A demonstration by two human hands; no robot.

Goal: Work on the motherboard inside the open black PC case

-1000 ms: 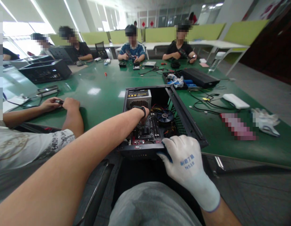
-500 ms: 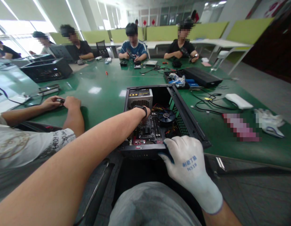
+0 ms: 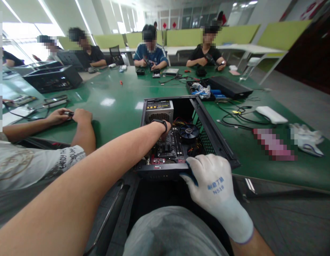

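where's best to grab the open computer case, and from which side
Probably by the near rim of the computer case, from the wearer's side: a straight, narrow edge facing the body, with the gloved right hand curled over it. The exposed fan inside is best avoided.

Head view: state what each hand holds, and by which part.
Right hand: the computer case, by its near edge. Left hand, inside the case: cannot be told.

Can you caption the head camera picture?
Bare left hand inside an open computer case, gloved right hand gripping its edge.
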